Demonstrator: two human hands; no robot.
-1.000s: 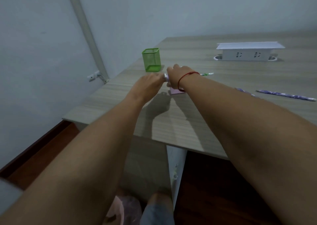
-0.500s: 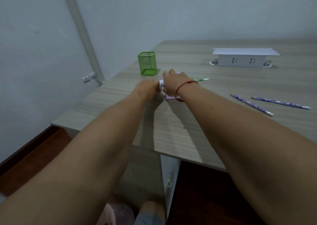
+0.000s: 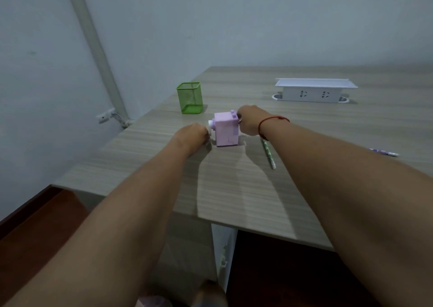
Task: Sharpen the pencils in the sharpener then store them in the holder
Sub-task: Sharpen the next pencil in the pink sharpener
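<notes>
Lilac sharpener stands upright on the wooden desk, near its left end, with the white crank hub facing left.

Right hand, a red cord at the wrist, is curled against the sharpener's upper right edge and appears to grasp the body there. Left hand sits knuckles up, touching or just short of the crank. Its fingers are hidden, so I cannot tell whether it grips the handle.

Green-patterned pencil lies flat on the desk just right of the sharpener, its far end passing under the right wrist. A purple pencil lies well apart to the right. The green mesh holder stands behind and left of the sharpener, and no pencil shows above its rim.

White socket box sits at the back.

Assessment: sharpening stage, storing not begun. The next move probably calls for steadying the sharpener and feeding a pencil squarely into its right face.
</notes>
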